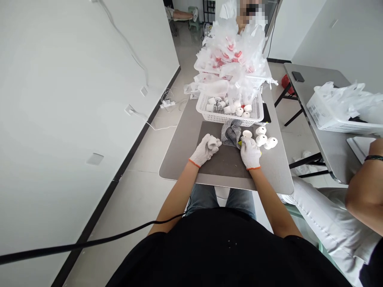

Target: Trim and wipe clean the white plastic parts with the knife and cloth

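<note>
White part (212, 142) in the left hand (203, 151), gloved fingers curled round it, just left of the grey rag (231, 132). Right hand (250, 153), just right of the rag, closed on a yellow thing (240, 142), mostly hidden, can't tell what. Loose parts (261, 140) farther right of the rag; basket (230, 118) with more behind it. Part looks light, stiff, maybe chippy at the rim, likely slick under gloves; best held round the side wall.
</note>
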A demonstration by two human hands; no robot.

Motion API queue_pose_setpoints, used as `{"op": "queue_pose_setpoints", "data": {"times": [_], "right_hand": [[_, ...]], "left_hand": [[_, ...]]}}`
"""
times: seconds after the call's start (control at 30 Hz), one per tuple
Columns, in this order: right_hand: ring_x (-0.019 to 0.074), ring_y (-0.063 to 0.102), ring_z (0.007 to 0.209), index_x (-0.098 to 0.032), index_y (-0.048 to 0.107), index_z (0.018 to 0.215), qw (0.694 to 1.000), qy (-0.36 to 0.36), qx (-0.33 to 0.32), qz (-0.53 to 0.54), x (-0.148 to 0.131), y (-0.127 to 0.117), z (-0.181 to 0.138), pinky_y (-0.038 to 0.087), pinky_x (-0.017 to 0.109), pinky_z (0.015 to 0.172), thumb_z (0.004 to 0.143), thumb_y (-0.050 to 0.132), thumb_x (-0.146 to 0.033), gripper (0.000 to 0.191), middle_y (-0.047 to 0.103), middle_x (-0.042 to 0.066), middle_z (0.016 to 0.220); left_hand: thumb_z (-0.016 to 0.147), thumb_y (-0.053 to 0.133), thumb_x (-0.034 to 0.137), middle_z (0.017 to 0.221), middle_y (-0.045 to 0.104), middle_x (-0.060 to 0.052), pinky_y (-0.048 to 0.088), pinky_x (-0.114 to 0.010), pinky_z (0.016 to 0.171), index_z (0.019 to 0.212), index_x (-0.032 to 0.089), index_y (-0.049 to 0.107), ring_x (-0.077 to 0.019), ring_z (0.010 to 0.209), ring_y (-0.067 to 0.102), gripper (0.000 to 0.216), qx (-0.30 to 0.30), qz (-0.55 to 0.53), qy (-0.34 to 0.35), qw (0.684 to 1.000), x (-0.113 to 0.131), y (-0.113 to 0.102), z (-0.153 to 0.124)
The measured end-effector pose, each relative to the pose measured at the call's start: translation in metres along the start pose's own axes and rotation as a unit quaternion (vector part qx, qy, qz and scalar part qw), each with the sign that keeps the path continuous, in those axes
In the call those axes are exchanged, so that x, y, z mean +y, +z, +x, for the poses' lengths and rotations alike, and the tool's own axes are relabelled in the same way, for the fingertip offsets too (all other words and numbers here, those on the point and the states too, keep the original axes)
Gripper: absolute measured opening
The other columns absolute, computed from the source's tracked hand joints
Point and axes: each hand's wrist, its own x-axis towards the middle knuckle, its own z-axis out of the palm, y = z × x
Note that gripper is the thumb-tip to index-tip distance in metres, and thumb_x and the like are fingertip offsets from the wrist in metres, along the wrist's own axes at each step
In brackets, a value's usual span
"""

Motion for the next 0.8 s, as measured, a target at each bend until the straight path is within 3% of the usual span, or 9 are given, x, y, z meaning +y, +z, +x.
{"op": "queue_pose_setpoints", "data": {"times": [0.1,0.23,0.4,0.6,0.7,0.8], "right_hand": [[0.0297,0.077,0.116,-0.021,0.082,0.141,0.998,0.014,0.030,0.055,0.004,0.011,0.003,0.060,0.036,0.092,0.112,0.050,-0.019,0.043,0.080,0.016,0.140],[0.0296,0.078,0.114,-0.022,0.083,0.134,0.994,0.000,0.058,0.090,0.010,0.023,0.005,0.059,0.035,0.091,0.109,0.056,-0.017,0.037,0.082,0.016,0.137],[0.0319,0.079,0.118,-0.022,0.083,0.135,0.992,-0.008,0.063,0.106,0.012,0.027,0.004,0.061,0.039,0.093,0.111,0.054,-0.018,0.038,0.081,0.016,0.139],[0.0340,0.081,0.111,-0.021,0.085,0.131,0.987,-0.011,0.073,0.140,0.014,0.029,0.005,0.064,0.043,0.091,0.109,0.054,-0.021,0.038,0.083,0.018,0.135],[0.0335,0.081,0.115,-0.023,0.084,0.128,0.979,-0.020,0.100,0.178,0.015,0.029,0.004,0.065,0.045,0.098,0.108,0.054,-0.024,0.036,0.084,0.017,0.134],[0.0351,0.080,0.124,-0.022,0.081,0.135,0.958,-0.069,0.113,0.256,0.011,0.026,-0.002,0.065,0.051,0.111,0.107,0.063,-0.037,0.036,0.084,0.017,0.134]], "left_hand": [[0.126,0.040,0.038,0.089,0.080,-0.007,0.059,-0.018,0.050,0.100,0.015,0.067,-0.0142,0.072,0.082,0.044,0.003,0.002,0.012,1.000,-0.002,0.000,0.000],[0.124,0.051,0.039,0.088,0.080,-0.006,0.057,-0.017,0.050,0.101,0.016,0.066,-0.0136,0.072,0.082,0.036,0.008,-0.009,0.026,1.000,-0.004,0.000,0.000],[0.126,0.042,0.038,0.085,0.080,-0.006,0.055,-0.018,0.050,0.100,0.017,0.066,-0.0131,0.070,0.081,0.042,0.025,-0.019,0.041,0.999,-0.005,0.002,-0.004],[0.121,0.059,0.042,0.086,0.078,-0.006,0.053,-0.018,0.053,0.101,0.015,0.070,-0.0127,0.072,0.079,0.035,0.030,-0.017,0.053,0.998,-0.007,-0.001,-0.001],[0.118,0.065,0.040,0.084,0.078,-0.004,0.056,-0.017,0.053,0.099,0.016,0.069,-0.0126,0.074,0.079,0.031,0.027,0.007,0.059,0.998,-0.008,0.000,0.003],[0.121,0.057,0.035,0.083,0.078,-0.003,0.060,-0.017,0.054,0.098,0.016,0.068,-0.0128,0.074,0.080,0.032,0.031,0.048,0.047,0.997,-0.014,0.007,0.006]]}}
